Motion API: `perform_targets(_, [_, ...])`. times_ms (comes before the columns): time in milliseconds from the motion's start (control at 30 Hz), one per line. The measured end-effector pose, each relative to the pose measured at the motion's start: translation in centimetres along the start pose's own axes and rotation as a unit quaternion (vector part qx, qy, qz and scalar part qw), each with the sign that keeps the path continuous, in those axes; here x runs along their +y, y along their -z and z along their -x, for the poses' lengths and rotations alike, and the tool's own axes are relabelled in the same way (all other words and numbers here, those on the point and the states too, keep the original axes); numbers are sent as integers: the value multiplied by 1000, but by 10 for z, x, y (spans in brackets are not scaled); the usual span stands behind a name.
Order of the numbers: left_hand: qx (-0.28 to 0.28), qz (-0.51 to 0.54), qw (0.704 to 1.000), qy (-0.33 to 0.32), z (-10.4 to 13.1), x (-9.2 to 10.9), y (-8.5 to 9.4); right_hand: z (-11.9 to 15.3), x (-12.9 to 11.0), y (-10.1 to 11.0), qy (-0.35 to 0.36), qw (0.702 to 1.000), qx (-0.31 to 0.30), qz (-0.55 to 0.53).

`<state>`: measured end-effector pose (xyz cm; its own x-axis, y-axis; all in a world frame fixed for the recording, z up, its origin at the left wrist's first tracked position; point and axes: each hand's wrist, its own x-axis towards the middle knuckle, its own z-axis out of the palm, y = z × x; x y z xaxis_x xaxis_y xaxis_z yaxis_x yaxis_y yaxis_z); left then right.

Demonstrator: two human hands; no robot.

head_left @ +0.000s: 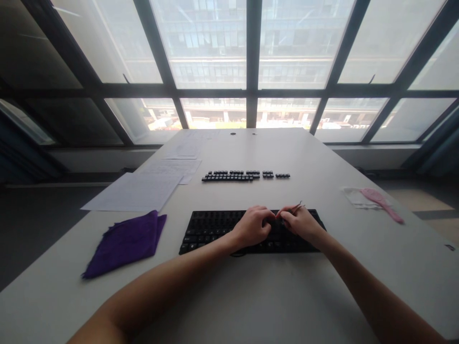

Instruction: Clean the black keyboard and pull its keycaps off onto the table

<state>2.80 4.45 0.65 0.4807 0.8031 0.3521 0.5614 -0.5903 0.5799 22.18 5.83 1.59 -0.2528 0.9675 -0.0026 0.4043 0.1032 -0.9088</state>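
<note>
A black keyboard (206, 224) lies across the table in front of me, its upper rows looking bare of keycaps and lettered keys showing at its lower left. Over its right part, my right hand (299, 222) is closed around a thin wire keycap puller (298, 206), whose prongs stick up past the fingers. Just left of it, with fingertips almost meeting those of the other hand, my left hand (255, 225) is curled in a pinch above the keys. Whatever sits between its fingers is hidden. Loose black keycaps (229, 177) stand in rows beyond the keyboard.
A folded purple cloth (129, 243) lies left of the keyboard. Paper sheets (139, 188) spread along the table's left edge. To the right, a pink hairbrush (380, 198) rests partly on a white tissue (355, 197). Windows rise behind the white table (279, 296).
</note>
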Motion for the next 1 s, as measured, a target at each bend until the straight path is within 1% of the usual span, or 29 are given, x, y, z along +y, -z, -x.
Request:
perform_targets(67, [-3,-6,1000,0,0,1,1,2,-1,-3,0,1000,4,2])
perform_targets(133, [-8,-10,1000,1,-1,2,1,4,-3,-8,17,999,31,20])
perform_targets(200, [-12,-12,1000,2,-1,0,0,8,-6,-13,54,996,54,53])
perform_targets(267, [-17,-13,1000,5,-2,-3,-2,11,-9,-17,97,990,63,86])
perform_targets(367, [-18,-16,1000,7,-2,-8,-4,14,-10,-20,132,982,67,121])
perform_targets(600, [-20,-14,1000,5,-3,-9,-5,13,-8,-24,154,975,56,151])
perform_targets(700, [-22,-20,1000,6,-3,-9,-6,9,-8,-25,139,981,67,121])
perform_targets(833, [-28,-39,999,3,-4,-11,-8,0,1,-26,70,992,105,-1])
perform_targets(900, [-31,-44,999,-2,-4,-11,-9,-2,6,-27,44,992,107,-56])
perform_targets(1000, [-28,-46,999,-9,-3,-11,-10,-2,11,-28,30,989,110,-99])
